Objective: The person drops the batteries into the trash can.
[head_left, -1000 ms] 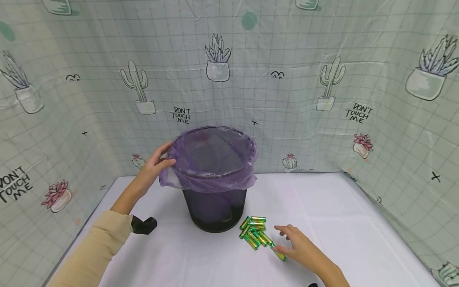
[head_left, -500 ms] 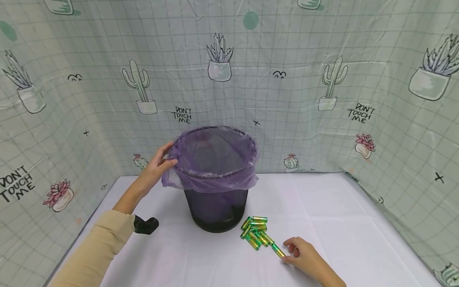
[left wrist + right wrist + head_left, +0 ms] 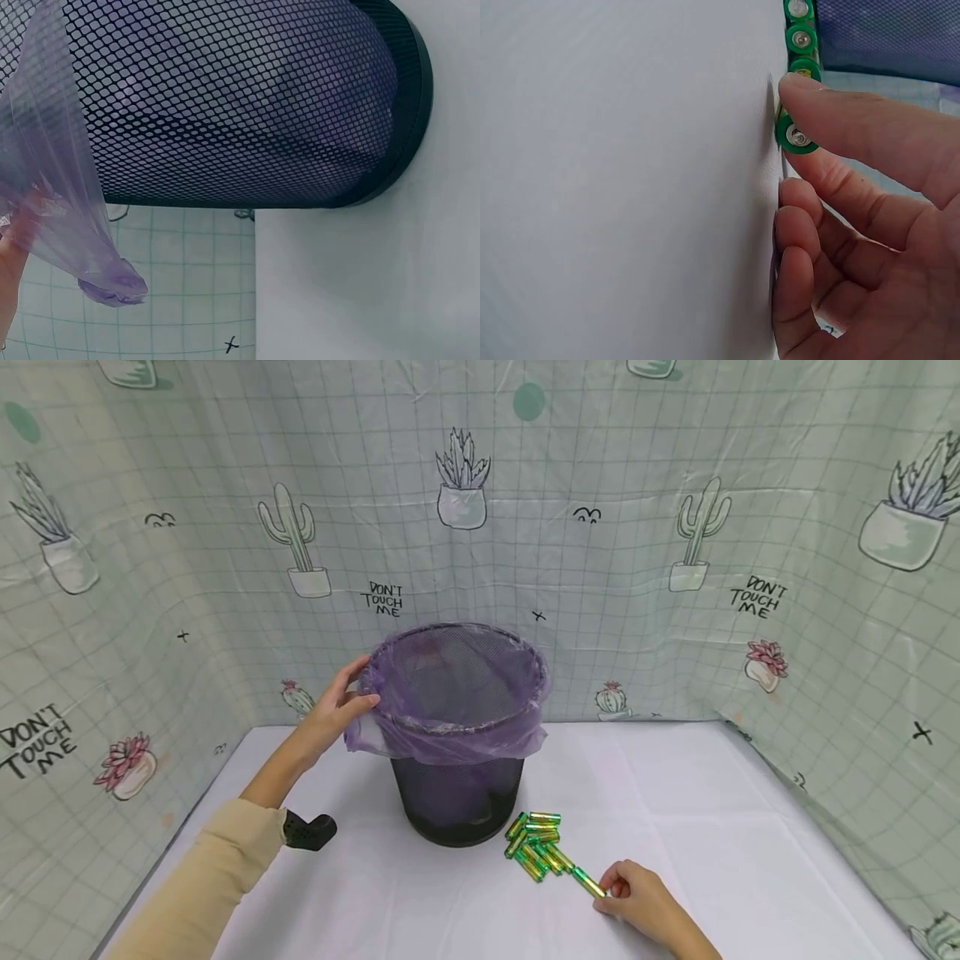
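Observation:
In the head view my left hand (image 3: 333, 703) holds the left side of the rim of a black mesh wastebasket (image 3: 459, 814). A purple bin liner (image 3: 457, 747) is folded over that rim. Part of the left hand shows behind the translucent liner (image 3: 56, 157) in the left wrist view. At the front right, my right hand (image 3: 641, 902) pinches the near end of a green and gold battery (image 3: 588, 882) between thumb and index finger. This battery (image 3: 798, 135) lies on the table, its other fingers curled beside it in the right wrist view. Several more batteries (image 3: 536, 843) lie heaped by the basket's base.
A white cloth covers the table (image 3: 675, 802). Behind and on both sides hangs a curtain (image 3: 525, 568) printed with cacti. A black wrist device (image 3: 309, 832) sits at the left sleeve (image 3: 217, 868).
My right hand has come down and moved slightly right, and now pinches the outermost battery's near end. My left hand stays at the wastebasket rim; the view has shifted slightly.

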`<action>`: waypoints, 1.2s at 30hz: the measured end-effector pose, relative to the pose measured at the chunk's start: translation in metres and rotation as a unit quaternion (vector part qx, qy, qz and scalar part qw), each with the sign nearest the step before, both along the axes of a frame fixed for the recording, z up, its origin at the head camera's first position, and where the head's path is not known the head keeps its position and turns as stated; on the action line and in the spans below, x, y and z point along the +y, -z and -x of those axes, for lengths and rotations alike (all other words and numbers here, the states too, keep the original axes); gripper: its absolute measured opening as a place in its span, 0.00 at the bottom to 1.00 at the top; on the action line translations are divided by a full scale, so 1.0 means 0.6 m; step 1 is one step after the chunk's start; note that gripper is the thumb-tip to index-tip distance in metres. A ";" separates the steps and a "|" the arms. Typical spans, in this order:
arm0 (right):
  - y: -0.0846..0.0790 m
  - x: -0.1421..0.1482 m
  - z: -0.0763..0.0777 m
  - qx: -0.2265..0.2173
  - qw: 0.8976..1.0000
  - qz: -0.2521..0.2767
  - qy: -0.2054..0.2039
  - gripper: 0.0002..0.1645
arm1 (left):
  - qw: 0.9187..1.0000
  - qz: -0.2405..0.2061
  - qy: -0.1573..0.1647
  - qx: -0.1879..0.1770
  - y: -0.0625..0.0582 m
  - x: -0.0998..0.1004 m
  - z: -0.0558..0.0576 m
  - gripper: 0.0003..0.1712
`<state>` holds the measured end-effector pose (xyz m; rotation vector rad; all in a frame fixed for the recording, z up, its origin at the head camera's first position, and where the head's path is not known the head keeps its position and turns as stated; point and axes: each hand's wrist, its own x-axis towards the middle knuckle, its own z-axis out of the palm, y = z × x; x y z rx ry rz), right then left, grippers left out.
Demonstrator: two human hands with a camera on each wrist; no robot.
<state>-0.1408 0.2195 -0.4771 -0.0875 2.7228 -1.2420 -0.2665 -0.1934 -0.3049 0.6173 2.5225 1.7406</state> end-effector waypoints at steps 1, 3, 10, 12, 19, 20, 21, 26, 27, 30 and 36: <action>-0.001 0.000 0.000 0.000 1.000 0.000 -0.001 0.15 | 1.000 0.001 0.001 0.001 -0.001 0.001 -0.001 0.42; -0.001 0.001 0.002 -0.001 1.000 0.002 -0.004 0.15 | 1.000 0.001 0.002 -0.001 -0.001 0.004 -0.003 0.41; -0.005 0.003 0.005 -0.014 1.000 0.012 -0.015 0.16 | 1.000 0.004 0.001 -0.007 -0.002 0.008 -0.011 0.41; -0.006 0.004 0.005 -0.018 1.000 0.015 -0.016 0.16 | 1.000 0.003 0.001 -0.008 -0.002 0.009 -0.013 0.41; -0.004 0.005 0.006 -0.022 1.000 0.017 -0.010 0.15 | 1.000 0.001 0.004 -0.007 -0.001 0.012 -0.019 0.40; -0.004 0.005 0.006 -0.023 1.000 0.018 -0.010 0.15 | 1.000 0.001 0.004 -0.007 -0.001 0.012 -0.020 0.40; -0.004 0.005 0.006 -0.023 0.999 0.019 -0.010 0.15 | 1.000 0.002 0.004 -0.007 -0.001 0.012 -0.020 0.40; -0.004 0.004 0.006 -0.023 0.999 0.023 -0.008 0.15 | 1.000 0.004 0.003 -0.011 -0.001 0.015 -0.023 0.41; -0.004 0.004 0.006 -0.023 0.999 0.023 -0.005 0.15 | 1.000 0.004 0.004 -0.012 -0.001 0.017 -0.024 0.41; -0.004 0.003 0.005 -0.024 1.000 0.019 0.004 0.15 | 1.000 0.003 0.007 -0.015 -0.001 0.021 -0.025 0.41; -0.002 0.003 0.005 -0.025 0.999 0.013 0.017 0.14 | 1.000 -0.009 0.014 -0.015 0.001 0.027 -0.024 0.41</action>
